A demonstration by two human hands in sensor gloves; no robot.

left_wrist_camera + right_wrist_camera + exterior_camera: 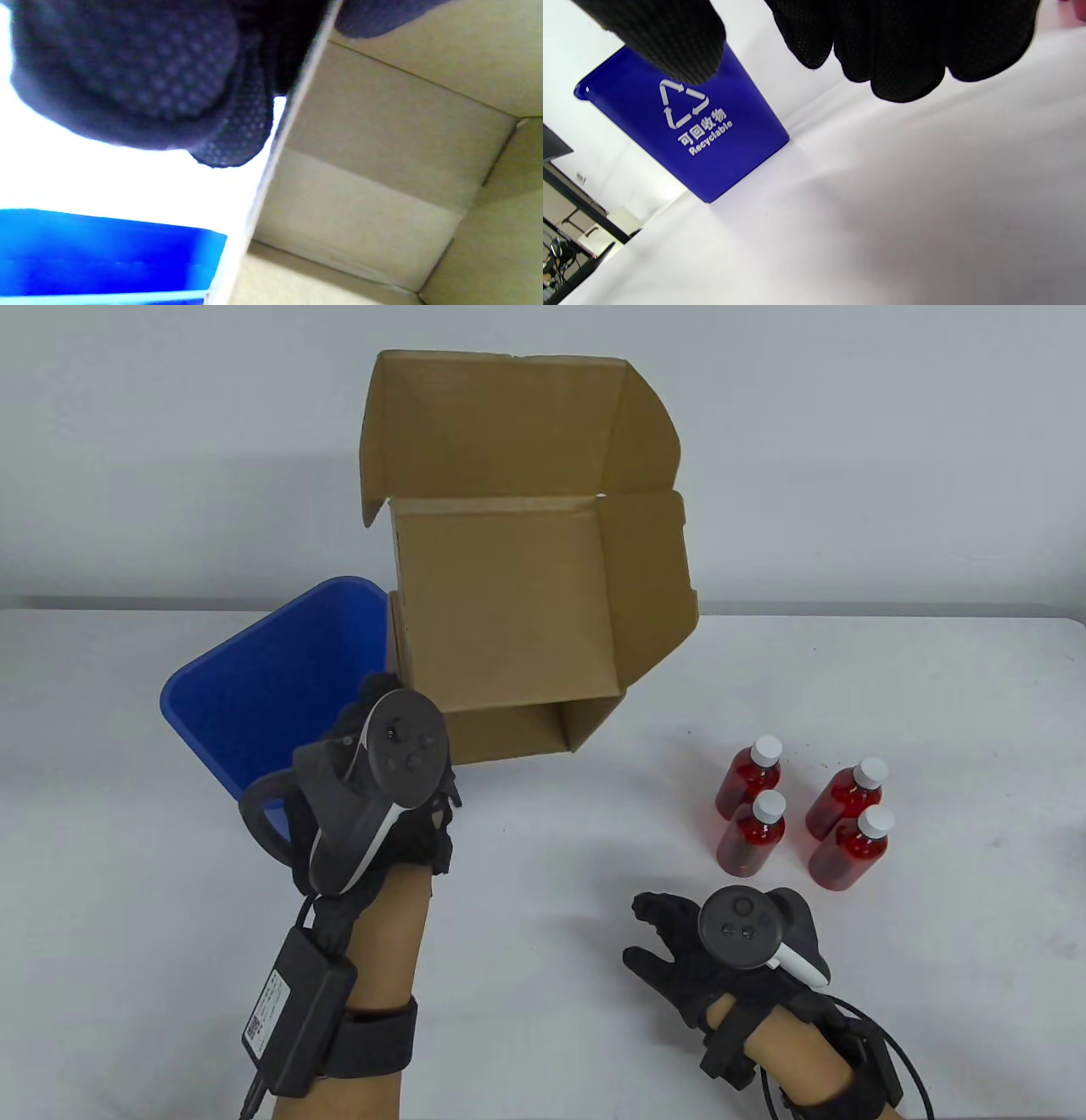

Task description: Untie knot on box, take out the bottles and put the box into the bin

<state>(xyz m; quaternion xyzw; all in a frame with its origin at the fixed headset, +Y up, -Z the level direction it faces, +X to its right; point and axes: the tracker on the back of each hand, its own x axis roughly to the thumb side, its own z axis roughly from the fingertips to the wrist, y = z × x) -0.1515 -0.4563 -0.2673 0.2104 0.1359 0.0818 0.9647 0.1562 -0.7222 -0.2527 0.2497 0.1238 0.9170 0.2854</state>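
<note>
Nearest the front edge of the white table (543,1027), a bit right of the middle, the right hand (721,959) in its black sensor glove is seen lying low over the tabletop with the fingers loosely spread and pointing left, nothing held in them; a dark round tracker (740,929) is strapped on the back of it. Just beyond that hand, four small red plastic bottles with white caps (802,819) are stood upright in a tight cluster toward the right side of the table, all out of the box already. Over on the left, the left hand (382,789) is raised, and a wall edge of the open brown cardboard box (509,602) is pinched by it, thumb on one side and fingers on the other, which is shown pretty plainly in the left wrist view where the gloved fingers (140,76) are wrapped over the cardboard edge (271,169). The box is held up off the table, tipped with its opening toward the camera, flaps hanging open, inside looking bare. The blue plastic recycling bin (271,678) is sat near the left side toward the far edge, just left of and partly under the lifted box; the box isn't in it yet. A white recycle symbol is printed on the bin's side (691,123).
</note>
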